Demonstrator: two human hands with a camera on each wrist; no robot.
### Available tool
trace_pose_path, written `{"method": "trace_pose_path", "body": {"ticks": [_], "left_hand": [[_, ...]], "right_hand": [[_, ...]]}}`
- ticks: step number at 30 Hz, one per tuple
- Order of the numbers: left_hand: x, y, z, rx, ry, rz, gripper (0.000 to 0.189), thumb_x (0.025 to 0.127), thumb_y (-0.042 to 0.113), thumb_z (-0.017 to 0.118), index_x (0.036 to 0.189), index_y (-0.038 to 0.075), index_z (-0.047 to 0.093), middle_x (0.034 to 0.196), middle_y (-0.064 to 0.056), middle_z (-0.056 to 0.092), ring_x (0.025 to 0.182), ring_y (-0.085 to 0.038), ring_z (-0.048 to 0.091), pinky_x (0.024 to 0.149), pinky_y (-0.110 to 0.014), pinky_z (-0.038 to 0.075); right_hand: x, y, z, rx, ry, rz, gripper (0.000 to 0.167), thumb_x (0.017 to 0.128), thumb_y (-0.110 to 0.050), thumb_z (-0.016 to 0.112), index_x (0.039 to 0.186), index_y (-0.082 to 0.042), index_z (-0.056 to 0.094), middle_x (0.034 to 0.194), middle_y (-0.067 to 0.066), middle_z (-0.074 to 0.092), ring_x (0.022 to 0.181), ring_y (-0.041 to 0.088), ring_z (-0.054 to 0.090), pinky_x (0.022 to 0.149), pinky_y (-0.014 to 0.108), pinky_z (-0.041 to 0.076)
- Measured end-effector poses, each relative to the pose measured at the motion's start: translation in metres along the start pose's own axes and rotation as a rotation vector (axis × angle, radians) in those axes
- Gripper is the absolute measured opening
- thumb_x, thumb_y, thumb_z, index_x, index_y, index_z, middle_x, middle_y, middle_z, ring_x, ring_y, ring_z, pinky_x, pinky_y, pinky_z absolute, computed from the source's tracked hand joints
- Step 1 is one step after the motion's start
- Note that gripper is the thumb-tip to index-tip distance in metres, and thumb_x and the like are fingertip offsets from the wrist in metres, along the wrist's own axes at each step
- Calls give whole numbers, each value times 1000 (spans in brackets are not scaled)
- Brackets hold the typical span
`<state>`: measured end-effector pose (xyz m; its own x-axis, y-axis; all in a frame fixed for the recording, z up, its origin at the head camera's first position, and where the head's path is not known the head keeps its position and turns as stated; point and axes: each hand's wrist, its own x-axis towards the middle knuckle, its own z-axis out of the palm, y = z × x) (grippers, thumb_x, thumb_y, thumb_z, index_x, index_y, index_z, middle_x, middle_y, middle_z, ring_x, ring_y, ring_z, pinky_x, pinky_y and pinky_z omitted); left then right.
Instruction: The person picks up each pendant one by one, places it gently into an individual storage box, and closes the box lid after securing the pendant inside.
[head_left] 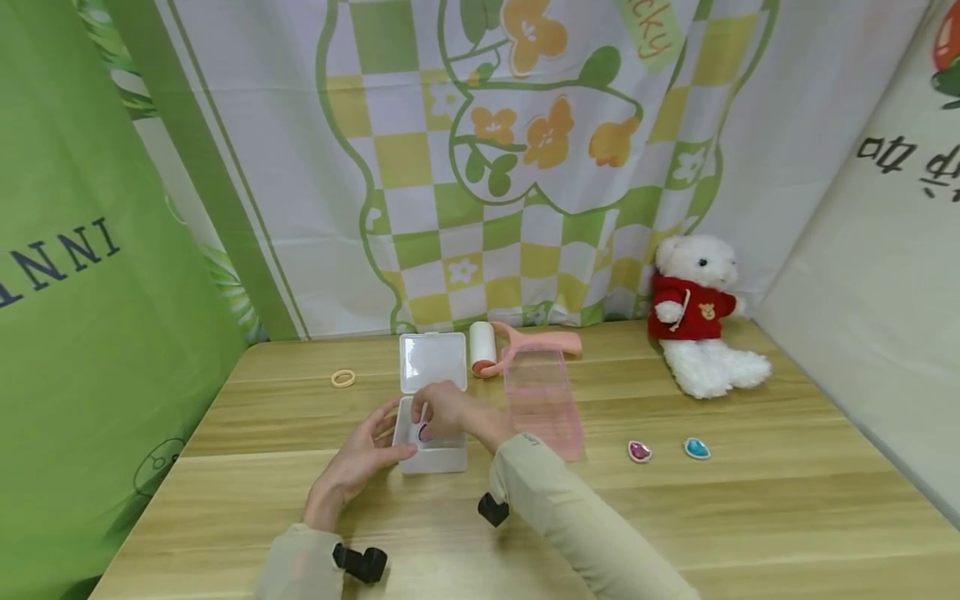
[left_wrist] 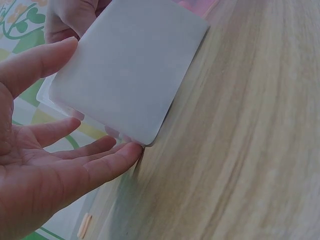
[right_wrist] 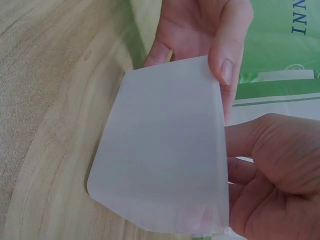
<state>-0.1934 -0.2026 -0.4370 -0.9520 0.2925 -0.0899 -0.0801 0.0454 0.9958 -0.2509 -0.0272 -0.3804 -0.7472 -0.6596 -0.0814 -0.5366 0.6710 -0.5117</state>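
A white plastic box (head_left: 435, 461) lies on the table with its hinged lid (head_left: 433, 363) raised at the back. My left hand (head_left: 362, 454) holds the box at its near left corner, thumb over the rim and fingers along the left side. Curled fingers of my right hand (head_left: 444, 410) reach down into the box. At those fingertips shows a small purple-rimmed piece (head_left: 423, 432), mostly hidden by the hand. From the left wrist, the box's outer wall (left_wrist: 130, 75) blocks the inside. The right wrist view also shows the front wall (right_wrist: 160, 145) hiding the fingertips.
Behind the box lies a lint roller (head_left: 483, 346) with a pink handle, beside a translucent pink case (head_left: 543, 408). A pink gem (head_left: 639, 452) and a blue gem (head_left: 697, 448) lie to the right. A plush bear (head_left: 697, 312) sits back right; a beige ring (head_left: 342, 379) lies left.
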Motion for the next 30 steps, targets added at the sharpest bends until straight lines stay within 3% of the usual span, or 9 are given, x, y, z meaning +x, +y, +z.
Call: {"method": "trace_pose_path", "body": {"ticks": [12,22,30], "left_hand": [[0,1,1,-20,5,3,86,83,1,70,151,4,18,151,-32,20,134,-49,29,99,-44,44],[1,-1,0,-24,3,2,87,83,3,72,152,5,18,151,-32,19,135,-49,27,99,-43,44],[0,0,-1,-19,8,5,87,83,2,71,152,5,19,151,-31,21,135,-48,27,99,-43,44]], "right_hand": [[2,-4,7,-107,-58,88,21,72,0,79,86,-10,66,76,-4,57,73,10,54,64,22,45],[2,-4,11,-169,-36,67,21,73,6,72,90,-7,68,76,-2,57,72,12,52,62,22,44],[5,-3,11,-148,-34,89,23,73,10,69,87,-8,66,74,-2,55,69,12,51,57,21,43]]}}
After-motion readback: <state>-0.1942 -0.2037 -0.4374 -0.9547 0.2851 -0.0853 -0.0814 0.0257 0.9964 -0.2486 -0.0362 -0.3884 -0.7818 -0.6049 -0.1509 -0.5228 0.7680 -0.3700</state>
